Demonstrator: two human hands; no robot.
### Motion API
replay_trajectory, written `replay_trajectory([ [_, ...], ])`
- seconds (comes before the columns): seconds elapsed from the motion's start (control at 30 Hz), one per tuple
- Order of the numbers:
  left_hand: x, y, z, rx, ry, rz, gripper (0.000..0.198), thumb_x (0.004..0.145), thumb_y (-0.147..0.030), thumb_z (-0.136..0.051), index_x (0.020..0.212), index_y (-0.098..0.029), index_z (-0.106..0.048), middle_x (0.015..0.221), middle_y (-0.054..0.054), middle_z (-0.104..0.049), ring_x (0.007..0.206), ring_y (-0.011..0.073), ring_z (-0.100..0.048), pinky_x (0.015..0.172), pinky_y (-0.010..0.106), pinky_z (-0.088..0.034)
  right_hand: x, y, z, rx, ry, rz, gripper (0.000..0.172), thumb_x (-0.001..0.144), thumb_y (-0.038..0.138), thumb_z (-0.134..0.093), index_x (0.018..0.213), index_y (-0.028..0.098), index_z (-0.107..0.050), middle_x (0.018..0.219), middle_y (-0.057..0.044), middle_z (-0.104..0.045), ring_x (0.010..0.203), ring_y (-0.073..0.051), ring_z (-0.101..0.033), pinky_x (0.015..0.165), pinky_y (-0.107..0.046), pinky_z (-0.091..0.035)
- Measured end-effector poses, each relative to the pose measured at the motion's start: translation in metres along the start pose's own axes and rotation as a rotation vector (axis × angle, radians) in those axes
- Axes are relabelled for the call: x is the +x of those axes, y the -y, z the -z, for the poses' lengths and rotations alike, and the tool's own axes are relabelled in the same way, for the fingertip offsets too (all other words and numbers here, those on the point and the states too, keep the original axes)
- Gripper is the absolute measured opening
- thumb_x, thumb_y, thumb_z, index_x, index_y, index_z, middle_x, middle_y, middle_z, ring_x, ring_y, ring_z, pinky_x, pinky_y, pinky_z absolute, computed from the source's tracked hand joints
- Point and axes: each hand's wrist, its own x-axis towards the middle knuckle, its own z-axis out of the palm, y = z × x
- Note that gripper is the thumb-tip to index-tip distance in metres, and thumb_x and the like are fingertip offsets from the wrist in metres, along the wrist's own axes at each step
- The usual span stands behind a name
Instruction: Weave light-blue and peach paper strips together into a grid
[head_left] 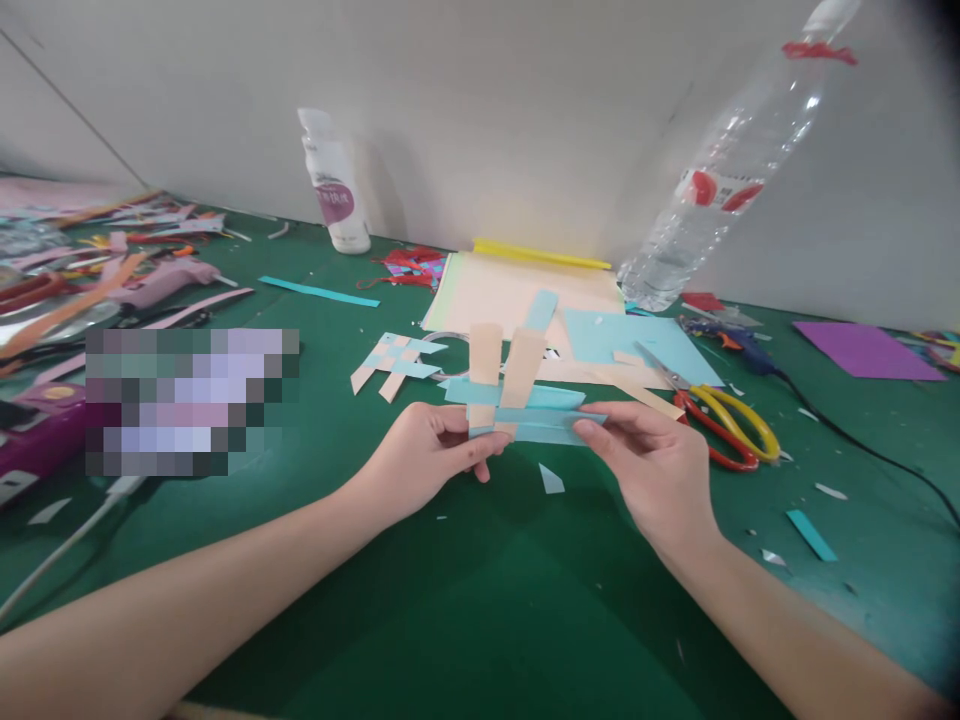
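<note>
Between my two hands I hold a small weave of paper strips (517,398), with peach strips upright and blue strips running across. My left hand (420,450) pinches its lower left corner, thumb in front. At the right end, my right hand (656,460) grips a blue strip (547,425) between thumb and fingers. Left of and behind the held piece, a similar woven paper piece (397,360) in blue and peach lies on the green table (480,610). Scissors (727,425) with red and yellow handles rest just beyond my right hand.
Peach sheets (495,285) and a blue sheet (645,340) lie at the back. A white bottle (334,185) and a tall clear bottle (712,190) stand by the wall. Paper scraps pile up at left (112,240). A glue gun (742,345) and purple paper (866,350) are at right.
</note>
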Motion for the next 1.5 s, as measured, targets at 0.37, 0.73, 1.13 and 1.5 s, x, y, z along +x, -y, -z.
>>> replay_trajectory([
  [0.37, -0.001, -0.005, -0.001, -0.120, 0.073, 0.084, 0.025, 0.078, -0.038, -0.063, 0.069, -0.016, -0.070, 0.065, 0.002, -0.070, 0.054, 0.0103, -0.063, 0.056, 0.020, -0.050, 0.002, 0.004, 0.002, -0.105, 0.034, 0.125, 0.006, 0.074, 0.030, -0.069, 0.079, 0.027, -0.072, 0.076, 0.001, -0.070, 0.069, -0.016, -0.064, 0.062, -0.029, -0.055],
  [0.73, -0.002, -0.005, -0.001, -0.207, 0.093, 0.079, 0.018, 0.078, -0.030, -0.065, 0.070, -0.015, -0.070, 0.072, 0.001, -0.072, 0.058, 0.0100, -0.066, 0.062, 0.020, -0.054, 0.005, 0.002, 0.006, -0.160, 0.086, 0.102, 0.007, 0.076, 0.032, -0.067, 0.080, 0.027, -0.071, 0.078, 0.002, -0.069, 0.071, -0.015, -0.063, 0.066, -0.028, -0.053],
  [1.13, -0.002, -0.004, -0.001, -0.091, 0.062, 0.061, 0.025, 0.080, -0.037, -0.062, 0.073, -0.015, -0.070, 0.067, 0.001, -0.071, 0.059, 0.0099, -0.066, 0.058, 0.018, -0.052, 0.006, 0.002, 0.002, -0.059, -0.020, 0.229, 0.020, 0.077, 0.023, -0.064, 0.097, 0.023, -0.059, 0.094, -0.002, -0.061, 0.089, -0.018, -0.059, 0.082, -0.038, -0.049],
  [1.5, -0.004, -0.002, -0.004, 0.155, 0.022, -0.097, 0.024, 0.083, -0.035, -0.057, 0.072, -0.018, -0.071, 0.062, -0.001, -0.071, 0.059, 0.0121, -0.066, 0.055, 0.019, -0.049, -0.006, 0.008, -0.002, -0.216, 0.059, 0.401, 0.032, 0.075, 0.019, -0.067, 0.104, 0.024, -0.056, 0.104, -0.004, -0.059, 0.102, -0.020, -0.055, 0.090, -0.038, -0.045],
])
